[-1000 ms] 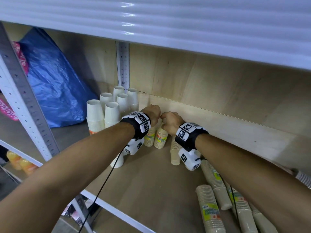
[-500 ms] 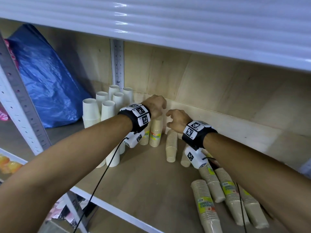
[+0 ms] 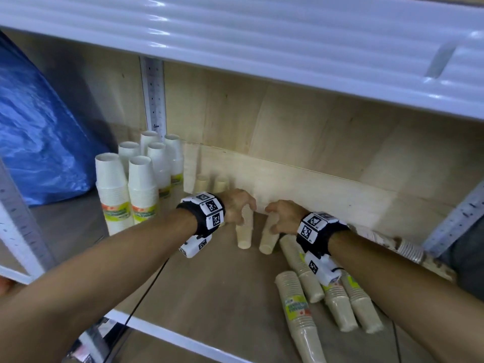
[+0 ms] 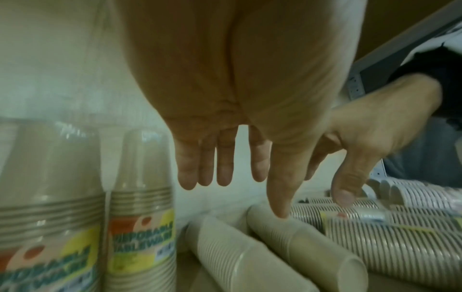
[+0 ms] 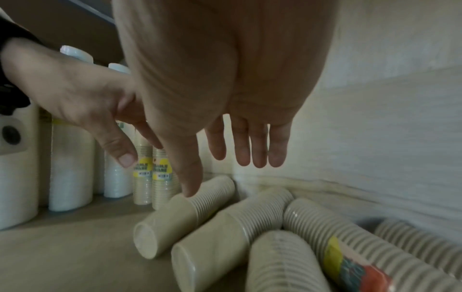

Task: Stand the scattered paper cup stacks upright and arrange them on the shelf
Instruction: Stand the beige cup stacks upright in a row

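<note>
Two beige cup stacks [image 3: 245,233] [image 3: 269,238] lie side by side on the wooden shelf [image 3: 209,297], bases toward me. My left hand [image 3: 239,205] hovers over the left one and my right hand [image 3: 281,217] over the right one. The left wrist view shows the left hand [image 4: 250,197] with straight fingers hanging down and its thumb tip at a lying stack [image 4: 312,249]. The right hand [image 5: 220,177] is likewise spread, thumb tip at a lying stack [image 5: 175,213]. Neither hand holds anything. Two beige stacks [image 3: 201,182] [image 3: 220,183] stand upright at the back wall.
Several white cup stacks [image 3: 142,189] stand upright at the left, beside a blue plastic bag [image 3: 39,132]. More beige stacks [image 3: 297,313] lie on the shelf at the right under my right forearm. The upper shelf [image 3: 262,48] hangs low overhead. A grey upright [image 3: 455,221] bounds the right side.
Both hands have left the upright beige stacks at the back and come down and right over two lying stacks. Their fingers have spread out.
</note>
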A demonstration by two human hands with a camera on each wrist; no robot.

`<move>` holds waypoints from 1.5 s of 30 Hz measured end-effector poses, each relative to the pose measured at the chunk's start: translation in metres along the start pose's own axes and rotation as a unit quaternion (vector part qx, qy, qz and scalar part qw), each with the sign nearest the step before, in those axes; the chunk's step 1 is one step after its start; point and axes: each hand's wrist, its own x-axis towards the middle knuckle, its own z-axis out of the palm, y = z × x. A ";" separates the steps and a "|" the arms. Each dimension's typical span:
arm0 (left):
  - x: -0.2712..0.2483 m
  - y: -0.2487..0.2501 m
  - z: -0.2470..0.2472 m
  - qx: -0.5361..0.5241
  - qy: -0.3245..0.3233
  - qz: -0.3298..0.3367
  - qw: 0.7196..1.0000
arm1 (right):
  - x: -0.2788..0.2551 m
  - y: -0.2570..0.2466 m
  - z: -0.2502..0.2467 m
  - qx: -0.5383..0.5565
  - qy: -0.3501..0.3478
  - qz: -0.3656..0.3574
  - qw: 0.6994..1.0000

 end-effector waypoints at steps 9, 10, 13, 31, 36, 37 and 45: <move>0.006 -0.012 0.041 -0.030 -0.036 0.023 0.999 | 0.007 0.018 0.029 -0.015 -0.070 -0.021 0.997; 0.002 -0.010 0.039 -0.030 -0.038 0.030 0.998 | 0.008 0.018 0.031 -0.022 -0.070 -0.031 0.997; 0.003 -0.009 0.043 -0.014 -0.057 0.040 0.997 | 0.012 0.017 0.037 -0.060 -0.068 -0.062 0.994; 0.026 -0.018 0.073 0.056 -0.021 0.121 0.991 | 0.019 0.020 0.054 -0.146 -0.040 -0.108 0.983; 0.027 -0.019 0.074 0.050 0.003 0.128 0.991 | 0.019 0.021 0.054 -0.141 -0.030 -0.117 0.983; 0.027 -0.019 0.074 0.046 0.008 0.131 0.990 | 0.018 0.022 0.053 -0.140 -0.030 -0.119 0.982; 0.020 -0.023 0.067 -0.004 0.054 0.124 0.991 | 0.011 0.025 0.041 -0.057 -0.005 -0.113 0.992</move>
